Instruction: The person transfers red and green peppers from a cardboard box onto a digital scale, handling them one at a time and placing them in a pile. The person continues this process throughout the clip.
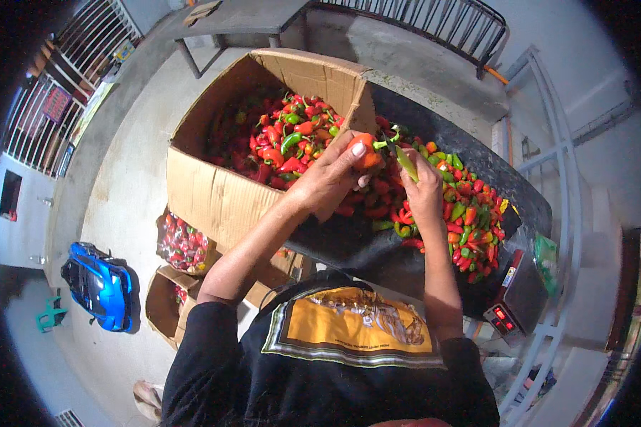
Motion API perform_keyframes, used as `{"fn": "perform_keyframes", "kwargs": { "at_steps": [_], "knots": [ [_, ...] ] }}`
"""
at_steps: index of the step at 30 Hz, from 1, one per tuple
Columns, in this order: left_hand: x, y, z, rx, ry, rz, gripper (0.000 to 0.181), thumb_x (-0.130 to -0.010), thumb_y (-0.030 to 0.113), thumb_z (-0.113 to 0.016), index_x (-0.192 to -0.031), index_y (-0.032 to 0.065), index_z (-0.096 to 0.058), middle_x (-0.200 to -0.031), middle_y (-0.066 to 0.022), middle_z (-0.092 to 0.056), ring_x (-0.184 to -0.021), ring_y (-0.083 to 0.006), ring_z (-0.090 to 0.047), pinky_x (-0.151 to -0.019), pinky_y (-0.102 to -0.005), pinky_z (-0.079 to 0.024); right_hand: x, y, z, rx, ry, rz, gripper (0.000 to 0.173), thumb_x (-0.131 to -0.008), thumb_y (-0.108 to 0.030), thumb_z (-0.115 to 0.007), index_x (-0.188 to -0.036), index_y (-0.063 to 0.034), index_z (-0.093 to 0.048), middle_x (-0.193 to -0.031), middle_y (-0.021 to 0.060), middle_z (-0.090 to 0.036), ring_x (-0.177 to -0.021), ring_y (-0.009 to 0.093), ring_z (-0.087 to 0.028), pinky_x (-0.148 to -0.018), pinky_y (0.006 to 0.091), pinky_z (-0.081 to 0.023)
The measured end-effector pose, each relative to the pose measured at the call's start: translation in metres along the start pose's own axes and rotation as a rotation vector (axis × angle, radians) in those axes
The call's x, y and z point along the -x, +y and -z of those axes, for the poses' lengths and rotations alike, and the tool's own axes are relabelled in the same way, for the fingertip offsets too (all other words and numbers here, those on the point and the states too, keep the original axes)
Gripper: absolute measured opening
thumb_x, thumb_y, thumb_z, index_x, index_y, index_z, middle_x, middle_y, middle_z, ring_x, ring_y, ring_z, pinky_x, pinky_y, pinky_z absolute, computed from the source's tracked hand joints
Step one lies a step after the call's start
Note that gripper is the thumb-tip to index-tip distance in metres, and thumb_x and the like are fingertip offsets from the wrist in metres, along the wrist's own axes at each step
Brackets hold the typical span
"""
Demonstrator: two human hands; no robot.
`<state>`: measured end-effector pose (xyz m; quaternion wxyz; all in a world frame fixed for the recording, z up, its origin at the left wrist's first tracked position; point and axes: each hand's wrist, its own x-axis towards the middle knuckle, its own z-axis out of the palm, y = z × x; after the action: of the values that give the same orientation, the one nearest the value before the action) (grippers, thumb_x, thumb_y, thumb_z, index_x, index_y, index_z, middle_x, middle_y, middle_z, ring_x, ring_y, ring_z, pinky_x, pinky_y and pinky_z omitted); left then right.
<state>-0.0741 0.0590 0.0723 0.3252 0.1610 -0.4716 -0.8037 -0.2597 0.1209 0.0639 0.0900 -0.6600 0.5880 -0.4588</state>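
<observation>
My left hand (337,168) grips a red-orange pepper (367,152), thumb on its side, with the green stem (389,140) pointing right. Close beside the stem, my right hand (426,187) holds a small cutting tool (407,164) with a yellow-green handle. Its dark tip is near the stem; whether it touches cannot be told. Below and right of my hands, a pile of red, green and orange peppers (473,213) lies on a black-covered table (342,243). To the left, a large open cardboard box (219,200) holds many mostly red peppers (291,133).
A digital scale (513,299) with a lit display stands at the table's right end, near a green plastic bag (546,261). On the floor at left are a bag of peppers (184,243), a smaller cardboard box (157,307) and a blue toy car (100,288). Metal railing (558,144) runs along the right.
</observation>
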Motion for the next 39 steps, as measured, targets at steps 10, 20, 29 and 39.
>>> {"fn": "perform_keyframes", "kwargs": {
  "at_steps": [10, 20, 29, 39],
  "knots": [
    [-0.036, 0.014, -0.041, 0.166, -0.268, -0.01, 0.042, -0.087, 0.04, -0.055, -0.113, 0.0078, -0.047, -0.098, -0.0016, -0.051, -0.08, -0.011, -0.042, -0.068, -0.0227, -0.035, -0.021, 0.165, 0.074, 0.172, -0.008, -0.272, 0.029, -0.089, -0.03, -0.049, -0.092, -0.0029, -0.061, -0.073, 0.0121, -0.059, -0.067, 0.022, -0.057, -0.06, 0.0351, -0.043],
    [-0.06, -0.146, -0.003, -0.222, 0.221, 0.188, 0.039, -0.092, 0.041, -0.048, -0.11, 0.0065, -0.048, -0.099, -0.0017, -0.054, -0.088, -0.0108, -0.049, -0.079, -0.0276, -0.043, 0.108, 0.18, 0.03, -0.322, 0.155, -0.659, 0.018, -0.091, -0.019, -0.052, -0.092, -0.0036, -0.061, -0.052, -0.0014, -0.048, -0.041, 0.005, -0.039, -0.038, 0.0214, -0.029],
    [-0.088, -0.244, 0.025, -0.41, 0.382, -0.086, 0.068, -0.088, 0.044, -0.052, -0.137, 0.0043, -0.028, -0.133, -0.0206, -0.037, -0.126, -0.0266, -0.033, -0.104, -0.0357, -0.027, 0.144, 0.177, -0.001, -0.448, 0.008, -0.772, 0.018, -0.091, -0.016, -0.051, -0.097, -0.0007, -0.058, -0.059, 0.0029, -0.053, -0.038, 0.005, -0.039, -0.034, 0.0193, -0.028],
    [0.018, -0.032, 0.01, -0.666, -0.034, -0.063, 0.023, -0.091, 0.018, -0.051, -0.103, 0.0008, -0.061, -0.096, -0.0074, -0.063, -0.089, -0.0162, -0.059, -0.082, -0.0308, -0.047, 0.166, 0.199, -0.052, -0.638, -0.13, -0.999, 0.036, -0.084, -0.035, -0.061, -0.104, -0.0045, -0.059, -0.089, 0.008, -0.064, -0.05, 0.014, -0.059, -0.042, 0.024, -0.043]
  ]
}}
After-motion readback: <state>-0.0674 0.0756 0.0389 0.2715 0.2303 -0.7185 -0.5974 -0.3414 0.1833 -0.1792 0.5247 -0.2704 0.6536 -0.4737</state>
